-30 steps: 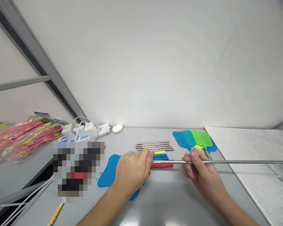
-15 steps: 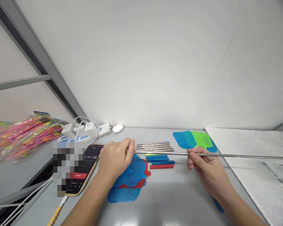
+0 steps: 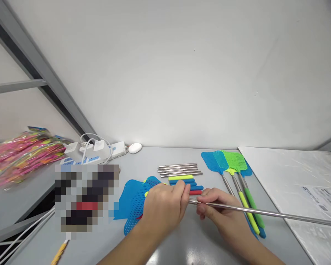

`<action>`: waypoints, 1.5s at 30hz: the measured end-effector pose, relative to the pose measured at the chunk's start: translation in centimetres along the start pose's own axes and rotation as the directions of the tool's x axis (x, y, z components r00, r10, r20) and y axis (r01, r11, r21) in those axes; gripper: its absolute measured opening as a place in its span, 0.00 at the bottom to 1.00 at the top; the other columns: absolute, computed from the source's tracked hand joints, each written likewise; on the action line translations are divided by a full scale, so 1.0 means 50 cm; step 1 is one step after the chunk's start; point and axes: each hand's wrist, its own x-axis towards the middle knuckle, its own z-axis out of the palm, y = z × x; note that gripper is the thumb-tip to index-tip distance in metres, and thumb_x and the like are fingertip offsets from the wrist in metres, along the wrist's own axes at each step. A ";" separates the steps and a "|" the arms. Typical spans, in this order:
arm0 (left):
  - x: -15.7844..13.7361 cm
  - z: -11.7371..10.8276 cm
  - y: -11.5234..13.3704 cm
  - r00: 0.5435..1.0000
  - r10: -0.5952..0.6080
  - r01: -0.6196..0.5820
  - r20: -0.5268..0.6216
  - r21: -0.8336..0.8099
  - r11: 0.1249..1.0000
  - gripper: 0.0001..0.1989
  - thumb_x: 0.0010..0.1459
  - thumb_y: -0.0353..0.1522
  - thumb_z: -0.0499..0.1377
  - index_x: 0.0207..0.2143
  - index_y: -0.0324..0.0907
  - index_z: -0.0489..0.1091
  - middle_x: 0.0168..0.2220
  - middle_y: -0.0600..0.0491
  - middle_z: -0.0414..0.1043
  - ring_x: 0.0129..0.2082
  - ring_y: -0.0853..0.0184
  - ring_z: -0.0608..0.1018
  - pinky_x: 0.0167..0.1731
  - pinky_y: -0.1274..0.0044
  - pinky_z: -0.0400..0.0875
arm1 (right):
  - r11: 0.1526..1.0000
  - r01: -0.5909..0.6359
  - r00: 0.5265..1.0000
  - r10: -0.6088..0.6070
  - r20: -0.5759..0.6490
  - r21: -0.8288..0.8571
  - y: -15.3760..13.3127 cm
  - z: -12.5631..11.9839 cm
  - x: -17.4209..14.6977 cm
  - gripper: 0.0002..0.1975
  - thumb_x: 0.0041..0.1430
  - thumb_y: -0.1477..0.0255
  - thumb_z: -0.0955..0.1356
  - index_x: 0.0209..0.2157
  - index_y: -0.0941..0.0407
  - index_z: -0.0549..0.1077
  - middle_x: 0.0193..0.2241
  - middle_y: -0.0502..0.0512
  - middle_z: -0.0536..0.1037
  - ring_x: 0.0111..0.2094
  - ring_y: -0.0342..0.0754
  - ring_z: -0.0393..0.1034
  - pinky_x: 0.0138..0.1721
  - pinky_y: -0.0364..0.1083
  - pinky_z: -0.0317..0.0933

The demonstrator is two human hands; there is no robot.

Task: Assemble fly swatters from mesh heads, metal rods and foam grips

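My left hand (image 3: 164,203) is closed around the left end of a long, thin metal rod (image 3: 267,212), hiding what is at that end. My right hand (image 3: 222,207) pinches the same rod just right of the left fist. The rod runs out past the right edge of the view. Beside and partly behind my left hand lie blue fly swatter heads (image 3: 129,197), with a bit of red showing. Beyond the hands are several short metal rods (image 3: 179,169), and below them yellow, blue and red handle sleeves (image 3: 181,177).
Fly swatters (image 3: 237,162) with metal shafts and coloured handles lie on the right, beside a white plastic-wrapped sheet (image 3: 292,165). At left are a power strip (image 3: 118,148), a white oval device (image 3: 135,148), a blurred-out phone and bagged pink items (image 3: 24,154). A wall stands behind.
Both hands have come closer together, the left moving right and down, the right moving left. The rod now slants down to the right. Swatter handles at right have come into view.
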 end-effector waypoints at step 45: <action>0.008 0.004 -0.091 0.942 -0.329 0.334 0.066 -0.278 0.901 0.21 0.66 0.35 0.47 0.19 0.43 0.48 0.15 0.61 0.47 0.16 0.73 0.57 0.22 0.77 0.48 | 0.991 0.016 0.995 -0.003 -0.102 0.131 0.005 -0.048 0.020 0.11 0.55 0.64 0.73 0.39 0.53 0.78 0.25 0.50 0.76 0.26 0.43 0.69 0.30 0.44 0.64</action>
